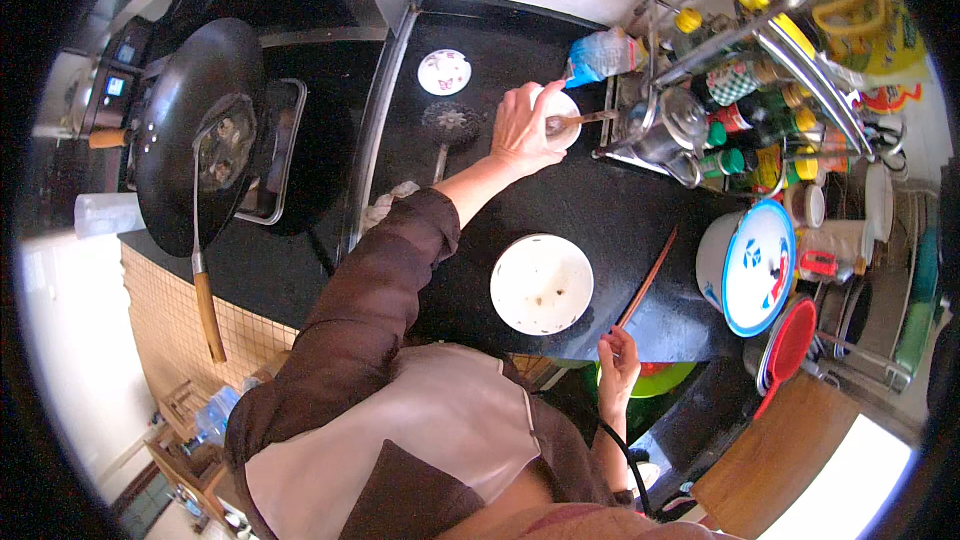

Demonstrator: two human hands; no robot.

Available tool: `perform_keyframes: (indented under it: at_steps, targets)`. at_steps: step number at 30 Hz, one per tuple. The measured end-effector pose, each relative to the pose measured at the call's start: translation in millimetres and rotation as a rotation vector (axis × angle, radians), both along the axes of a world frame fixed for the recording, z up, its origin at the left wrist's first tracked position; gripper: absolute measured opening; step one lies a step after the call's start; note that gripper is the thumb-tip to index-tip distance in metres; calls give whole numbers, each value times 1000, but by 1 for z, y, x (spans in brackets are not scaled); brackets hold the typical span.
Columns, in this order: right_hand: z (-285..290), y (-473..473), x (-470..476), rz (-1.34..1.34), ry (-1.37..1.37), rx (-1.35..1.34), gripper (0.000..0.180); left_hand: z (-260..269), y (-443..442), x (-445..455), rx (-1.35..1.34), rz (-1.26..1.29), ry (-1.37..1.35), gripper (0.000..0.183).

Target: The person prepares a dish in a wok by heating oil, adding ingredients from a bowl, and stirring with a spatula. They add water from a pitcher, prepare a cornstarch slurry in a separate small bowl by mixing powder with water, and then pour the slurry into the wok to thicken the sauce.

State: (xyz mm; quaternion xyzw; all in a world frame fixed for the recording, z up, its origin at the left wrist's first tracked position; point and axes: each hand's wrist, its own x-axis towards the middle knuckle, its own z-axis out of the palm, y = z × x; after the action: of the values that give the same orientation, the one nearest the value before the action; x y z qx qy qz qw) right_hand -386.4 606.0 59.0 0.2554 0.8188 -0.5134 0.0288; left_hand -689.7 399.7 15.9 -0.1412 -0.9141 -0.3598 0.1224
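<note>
My left hand (521, 127) reaches over the dark counter and grips a small white bowl (571, 136) by its rim. A spoon with a brown handle (592, 118) leans in that bowl. Near the counter's front edge, my right hand (619, 360) holds the ends of brown chopsticks (649, 281), which point away from me. A larger white bowl (541, 285) with a few dark bits inside stands between my arms. Beyond my left forearm lie a metal skimmer (448, 124) and a small dish with a butterfly pattern (444, 72).
At left, a black wok (176, 165) over the stove holds a long-handled ladle (206, 300). A metal rack (727, 34) with bottles and a blue-and-white bag (600, 58) are at the upper right. An enamel basin (709, 262), red strainer (793, 337) and green basin (664, 381) are at right.
</note>
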Motion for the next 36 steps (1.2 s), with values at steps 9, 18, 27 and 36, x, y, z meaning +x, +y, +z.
perform_keyframes:
  at_steps: [9,18,27,36]
  targets:
    - [10,0,-21,-12,25,-40,32,22,-67,-51,-165,100,-37,83]
    - [18,-7,-12,-114,27,-71,31,4,-124,-87,-571,281,-670,81]
    - [13,-9,-4,-136,-11,-117,34,0,-128,-95,-515,229,-565,85]
    - [2,-4,-10,-131,-19,-119,36,-11,-138,-96,-398,142,-447,74]
